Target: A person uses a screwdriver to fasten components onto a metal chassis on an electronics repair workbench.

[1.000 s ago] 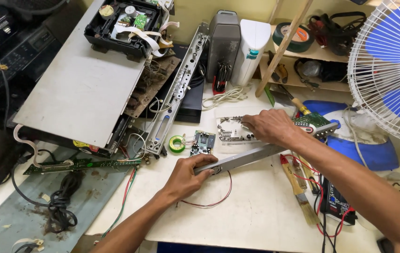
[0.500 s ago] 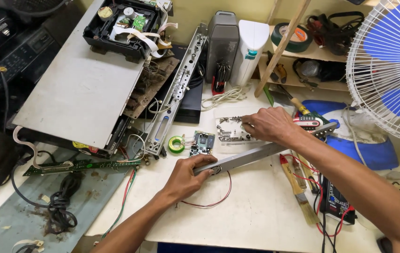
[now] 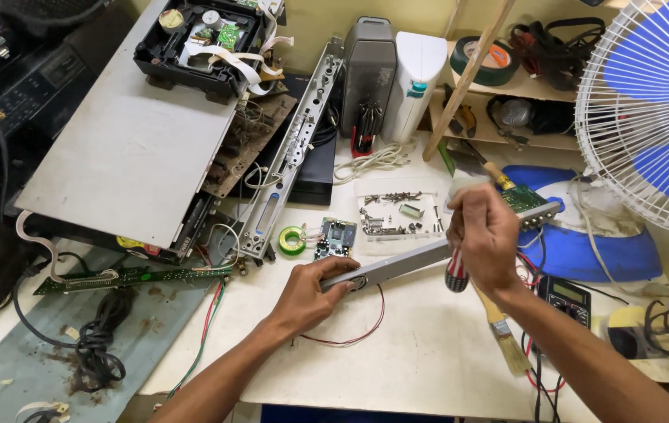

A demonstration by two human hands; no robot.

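Left hand (image 3: 308, 291) pins a long grey metal panel (image 3: 428, 254) to the cluttered workbench (image 3: 413, 360); right hand (image 3: 482, 239) grips a screwdriver (image 3: 456, 274). A slip could scatter screws in the nearby tray (image 3: 397, 215).

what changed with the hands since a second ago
The right hand left the tray of screws, drew back toward the person and now grips a screwdriver by its striped handle. The left hand still holds the near end of the long grey metal strip, which stays across the table.
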